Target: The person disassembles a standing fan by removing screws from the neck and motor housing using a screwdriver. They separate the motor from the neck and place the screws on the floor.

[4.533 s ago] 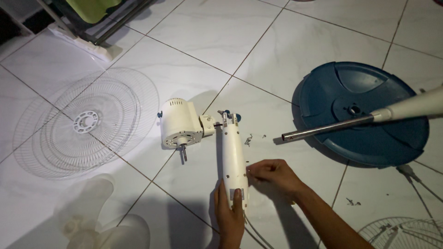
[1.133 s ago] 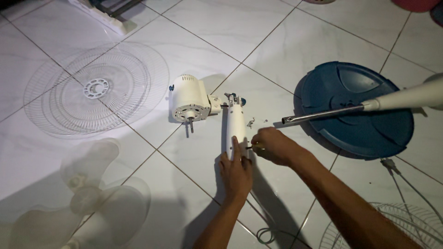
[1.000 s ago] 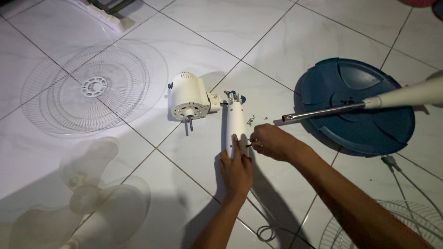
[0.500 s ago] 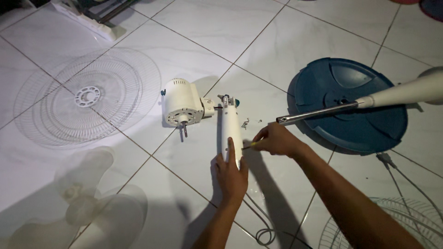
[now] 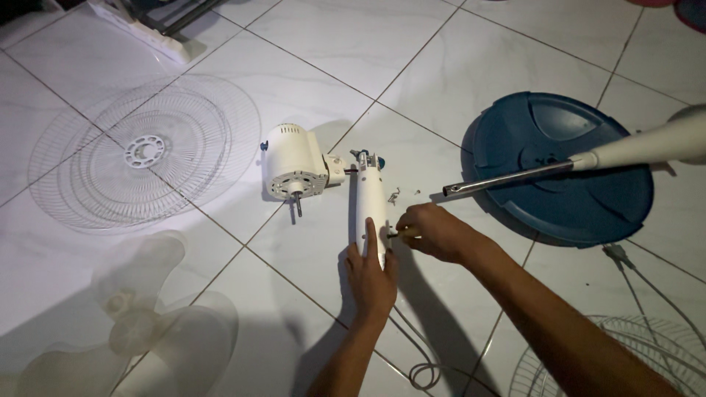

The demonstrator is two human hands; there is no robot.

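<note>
At 9 o'clock a white wire fan guard [image 5: 143,151] lies flat on the tiled floor [image 5: 353,44]. Below it, at 7 o'clock, a translucent fan blade [image 5: 136,323] rests on the tiles.

Just left of centre sits the white fan motor housing [image 5: 293,162], shaft end facing the viewer. Touching its right side, a white control neck housing [image 5: 370,206] extends toward 6 o'clock. Small loose parts [image 5: 394,195], too small to identify, lie just beside it at 3 o'clock.

The left hand [image 5: 371,276] presses down on the lower end of the control neck housing, fingers extended along its surface, holding it flat to the floor. The right hand [image 5: 434,231] is clenched around a small tool with a yellowish handle [image 5: 403,234], its tip meeting the right edge of the housing; whether it is a screwdriver cannot be confirmed.

A white power cord [image 5: 423,360] loops at 6 o'clock. At 3 o'clock a blue round fan base [image 5: 566,169] lies on the floor, with a chrome pole [image 5: 507,179] and white stand tube [image 5: 662,143] angled across it. A second wire guard [image 5: 625,360] shows at 5 o'clock.
</note>
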